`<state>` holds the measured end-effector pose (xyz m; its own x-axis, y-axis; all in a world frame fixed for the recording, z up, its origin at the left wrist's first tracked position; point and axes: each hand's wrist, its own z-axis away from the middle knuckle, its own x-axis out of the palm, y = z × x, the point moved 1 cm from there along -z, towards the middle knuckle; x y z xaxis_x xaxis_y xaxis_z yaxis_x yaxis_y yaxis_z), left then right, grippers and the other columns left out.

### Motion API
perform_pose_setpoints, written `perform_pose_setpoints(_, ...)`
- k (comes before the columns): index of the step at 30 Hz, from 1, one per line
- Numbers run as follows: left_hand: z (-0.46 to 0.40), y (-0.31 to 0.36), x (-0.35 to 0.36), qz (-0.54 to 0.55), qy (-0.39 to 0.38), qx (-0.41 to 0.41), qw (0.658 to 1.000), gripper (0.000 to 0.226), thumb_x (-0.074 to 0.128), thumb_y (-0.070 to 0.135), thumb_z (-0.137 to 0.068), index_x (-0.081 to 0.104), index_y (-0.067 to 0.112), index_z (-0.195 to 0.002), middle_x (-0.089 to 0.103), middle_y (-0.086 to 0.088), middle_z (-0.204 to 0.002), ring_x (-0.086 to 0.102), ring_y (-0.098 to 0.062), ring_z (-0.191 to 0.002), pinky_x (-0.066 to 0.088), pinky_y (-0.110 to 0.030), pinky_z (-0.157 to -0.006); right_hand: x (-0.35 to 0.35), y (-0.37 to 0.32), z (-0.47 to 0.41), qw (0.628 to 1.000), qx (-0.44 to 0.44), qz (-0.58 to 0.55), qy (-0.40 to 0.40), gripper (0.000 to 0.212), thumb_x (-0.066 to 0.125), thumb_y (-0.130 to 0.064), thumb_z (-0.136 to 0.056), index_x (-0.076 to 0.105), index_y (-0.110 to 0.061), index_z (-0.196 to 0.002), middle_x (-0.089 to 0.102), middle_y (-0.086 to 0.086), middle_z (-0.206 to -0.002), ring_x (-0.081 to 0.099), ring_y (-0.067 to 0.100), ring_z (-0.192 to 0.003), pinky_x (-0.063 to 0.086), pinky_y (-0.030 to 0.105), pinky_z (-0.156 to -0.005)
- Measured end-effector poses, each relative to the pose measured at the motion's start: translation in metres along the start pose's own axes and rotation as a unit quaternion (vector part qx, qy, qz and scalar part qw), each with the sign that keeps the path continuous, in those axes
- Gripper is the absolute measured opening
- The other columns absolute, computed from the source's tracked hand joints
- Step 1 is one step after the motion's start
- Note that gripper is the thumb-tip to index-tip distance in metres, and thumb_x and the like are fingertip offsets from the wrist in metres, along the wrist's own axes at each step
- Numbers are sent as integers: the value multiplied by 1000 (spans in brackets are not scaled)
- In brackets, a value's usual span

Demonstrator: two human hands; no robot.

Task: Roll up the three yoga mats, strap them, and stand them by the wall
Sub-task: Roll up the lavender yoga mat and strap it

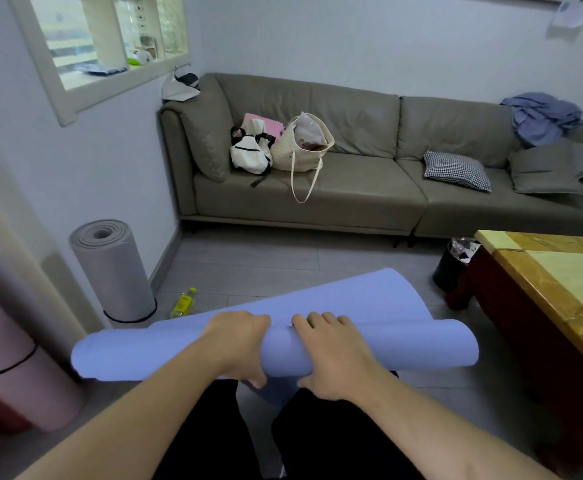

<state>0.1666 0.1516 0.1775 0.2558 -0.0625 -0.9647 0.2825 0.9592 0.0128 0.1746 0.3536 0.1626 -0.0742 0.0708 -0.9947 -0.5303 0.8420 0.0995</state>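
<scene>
Blue mat (369, 348) roll held under left grip (238, 344) and right grip (331, 355)

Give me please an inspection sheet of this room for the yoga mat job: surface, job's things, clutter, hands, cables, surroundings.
Surface: grey tiled floor.
Job's things: blue yoga mat partly rolled, tail still loose; grey yoga mat rolled, upright by the wall, black strap near its base; pink yoga mat rolled, black strap around it, at the left edge.
Clutter: yellow bottle lying on the floor; black bin beside the wooden table.
Hands: left hand and right hand both grip the blue roll.
Cables: nothing seen.
Surroundings: grey sofa with white backpack, tote bag, checked cushion, blue clothes.
</scene>
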Motion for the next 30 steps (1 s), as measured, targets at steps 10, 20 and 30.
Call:
perform_pose_setpoints(10, 12, 19, 17, -69, 106, -17, 992, 63, 73, 48, -74, 40, 24, -123, 55, 0, -117, 58, -26, -107, 41, -39, -85, -8, 2, -10, 999, 32, -24, -24, 56, 74, -36, -69, 46, -24, -116, 64, 2, -102, 64, 32, -91, 35, 39, -71)
perform_pose_setpoints(20, 0, 5, -2, -2, 6, -9, 1000, 64, 81, 57, -61, 47, 27, -107, 64, 4, -102, 64, -23, -93, 51, -35, -73, 15, -3, 5, 999, 4, 16, 43, 76, 83, -49, -59, 51, -21, -123, 58, 0, -101, 56, 27, -86, 45, 42, -76)
perform_pose_setpoints(30, 13, 18, 4, -35, 51, -35, 997, 72, 79, 50, -70, 42, 21, -124, 57, -2, -116, 59, -27, -107, 42, -37, -83, -13, 3, -11, 998, 22, -36, -47, 52, 74, -36, -70, 46, -24, -112, 63, 0, -101, 63, 30, -90, 36, 38, -69)
